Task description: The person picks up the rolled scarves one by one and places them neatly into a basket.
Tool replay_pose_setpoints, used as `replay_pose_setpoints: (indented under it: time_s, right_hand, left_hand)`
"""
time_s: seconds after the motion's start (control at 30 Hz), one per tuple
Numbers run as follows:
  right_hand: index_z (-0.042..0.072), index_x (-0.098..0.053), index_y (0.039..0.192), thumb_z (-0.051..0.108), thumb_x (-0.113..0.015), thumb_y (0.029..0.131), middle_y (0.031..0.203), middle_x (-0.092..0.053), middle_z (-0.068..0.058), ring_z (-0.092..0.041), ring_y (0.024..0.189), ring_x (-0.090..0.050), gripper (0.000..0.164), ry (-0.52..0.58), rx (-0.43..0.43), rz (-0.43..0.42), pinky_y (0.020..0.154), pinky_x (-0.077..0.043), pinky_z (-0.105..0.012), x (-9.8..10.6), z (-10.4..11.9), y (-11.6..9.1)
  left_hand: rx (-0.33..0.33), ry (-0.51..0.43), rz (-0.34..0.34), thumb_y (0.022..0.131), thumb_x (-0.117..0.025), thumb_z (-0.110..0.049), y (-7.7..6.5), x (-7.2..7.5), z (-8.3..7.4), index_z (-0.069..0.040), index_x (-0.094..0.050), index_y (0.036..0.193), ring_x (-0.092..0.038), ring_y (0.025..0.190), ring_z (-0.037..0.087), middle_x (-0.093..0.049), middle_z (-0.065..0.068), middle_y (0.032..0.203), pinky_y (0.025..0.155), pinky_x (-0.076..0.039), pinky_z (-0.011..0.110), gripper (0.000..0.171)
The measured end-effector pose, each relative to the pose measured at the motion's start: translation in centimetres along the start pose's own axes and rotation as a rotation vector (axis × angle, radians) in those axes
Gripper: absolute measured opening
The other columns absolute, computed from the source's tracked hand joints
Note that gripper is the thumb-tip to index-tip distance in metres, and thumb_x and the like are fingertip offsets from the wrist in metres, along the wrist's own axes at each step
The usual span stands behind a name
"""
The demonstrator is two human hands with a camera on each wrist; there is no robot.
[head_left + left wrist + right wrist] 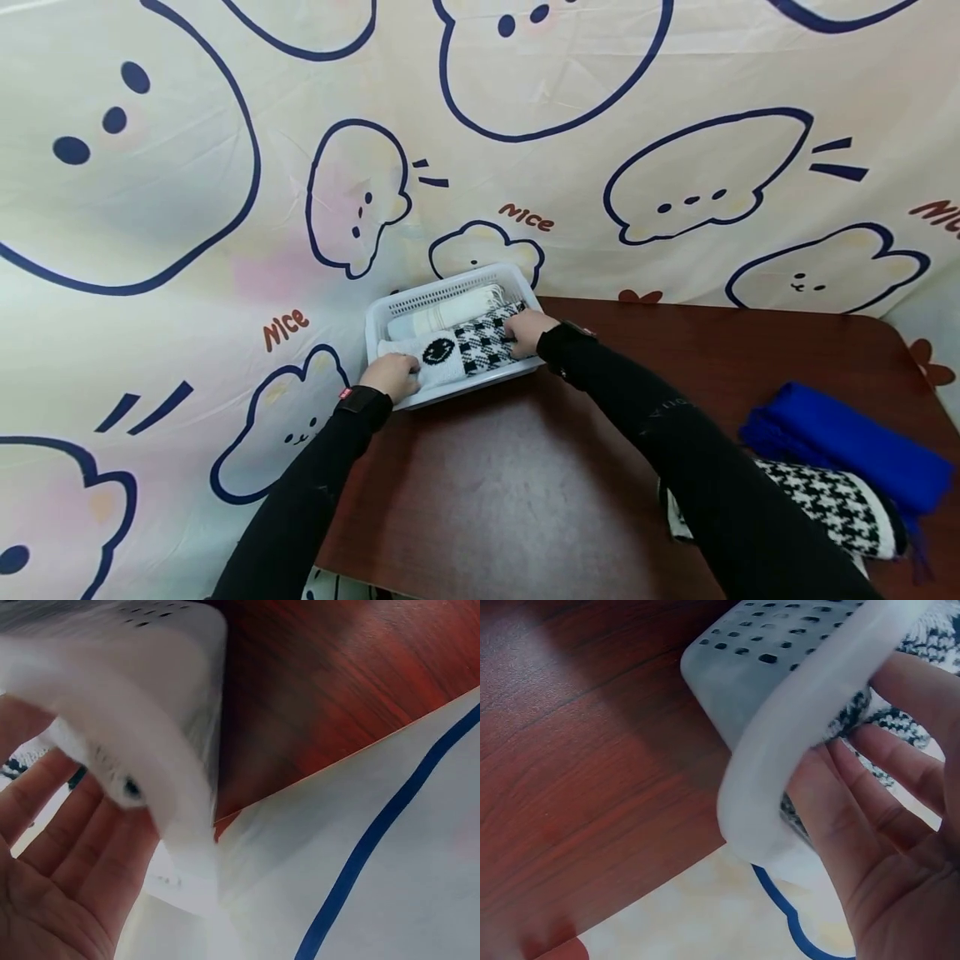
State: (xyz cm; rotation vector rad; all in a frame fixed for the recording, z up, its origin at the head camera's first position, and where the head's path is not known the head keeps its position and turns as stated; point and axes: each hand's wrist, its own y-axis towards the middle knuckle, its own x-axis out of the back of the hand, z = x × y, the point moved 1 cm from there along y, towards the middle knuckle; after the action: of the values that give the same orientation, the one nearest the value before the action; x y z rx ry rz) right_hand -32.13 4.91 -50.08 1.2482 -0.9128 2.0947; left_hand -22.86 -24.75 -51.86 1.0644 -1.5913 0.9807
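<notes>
Inside the white basket (476, 382), along its front side, lies a folded patterned cloth (489, 343), part white with a black motif, part black-and-white check; behind it lies a cream fringed roll (457, 309). At the basket's left end, the left hand (392, 377) reaches over the rim, fingers fairly straight against the cloth; at its right end, the right hand (529, 331) does likewise, fingers slightly bent, touching the cloth without wrapping it. Two pieces appear placed, the front one seemingly being settled. Outside, well to the right of the basket, lie a blue cloth (847, 442) and a houndstooth cloth (832, 500), partly behind the right sleeve; whether they belong inside, I cannot tell. Beneath the basket is a glossy reddish-brown table (570, 467); behind it hangs a pale cartoon-printed sheet (570, 183).
</notes>
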Motion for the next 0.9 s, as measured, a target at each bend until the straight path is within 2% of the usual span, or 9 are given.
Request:
replay_pose_setpoints:
  time_s: [0.17,0.27,0.37,0.5,0.67,0.9]
  right_hand:
    - [-0.001,-0.064,0.113,0.006,-0.074,0.101,0.102,-0.066,-0.013,-0.021,0.084,-0.051,0.016,-0.001,-0.024,-0.005,0.079,-0.037,-0.035,-0.5,0.0,0.0]
    - [0.000,-0.066,0.121,0.009,-0.073,0.102,0.116,-0.069,-0.016,-0.023,0.089,-0.057,0.022,0.013,-0.022,-0.010,0.084,-0.045,-0.036,-0.3,-0.2,-0.5]
    - [0.001,-0.067,0.124,0.013,-0.073,0.102,0.109,-0.068,-0.015,-0.023,0.086,-0.055,0.025,0.060,-0.003,-0.022,0.083,-0.044,-0.038,0.0,-0.9,-1.1]
    - [0.000,-0.067,0.129,0.018,-0.075,0.102,0.108,-0.068,-0.016,-0.025,0.094,-0.062,0.034,0.128,0.040,-0.080,0.087,-0.051,-0.040,0.7,-1.8,-2.6]
    - [-0.002,-0.066,0.136,0.021,-0.077,0.102,0.124,-0.071,-0.022,-0.035,0.112,-0.069,0.042,0.193,0.086,-0.146,0.096,-0.058,-0.049,1.7,-2.5,-5.1]
    - [0.000,-0.065,0.139,0.022,-0.076,0.102,0.131,-0.070,-0.021,-0.034,0.117,-0.070,0.045,0.288,0.073,-0.181,0.100,-0.058,-0.049,2.1,-3.8,-8.6]
  left_hand:
    - [0.012,-0.016,0.006,0.099,-0.076,-0.010,-0.1,-0.3,-0.6,-0.002,-0.077,0.116,-0.071,0.109,0.036,-0.076,0.018,0.115,0.098,-0.058,0.050,0.019]
    - [0.010,-0.047,0.009,0.098,-0.075,-0.011,0.0,-0.2,-0.3,-0.002,-0.076,0.114,-0.070,0.106,0.034,-0.075,0.018,0.114,0.096,-0.058,0.050,0.017]
    - [0.019,-0.092,-0.011,0.097,-0.073,-0.011,-0.2,0.0,-0.2,-0.002,-0.074,0.113,-0.068,0.103,0.032,-0.073,0.018,0.114,0.095,-0.057,0.049,0.018]
    - [0.045,-0.131,-0.073,0.099,-0.071,-0.012,-0.9,1.0,-0.7,-0.001,-0.072,0.118,-0.066,0.101,0.033,-0.070,0.018,0.113,0.094,-0.056,0.050,0.022]
    - [0.037,-0.176,-0.164,0.104,-0.070,-0.017,-1.4,2.5,-2.6,-0.002,-0.071,0.126,-0.067,0.101,0.034,-0.069,0.018,0.116,0.090,-0.057,0.050,0.027]
    - [-0.044,-0.263,-0.202,0.106,-0.070,-0.020,-1.0,2.7,-5.9,-0.005,-0.071,0.131,-0.066,0.112,0.031,-0.069,0.016,0.127,0.097,-0.056,0.048,0.029]
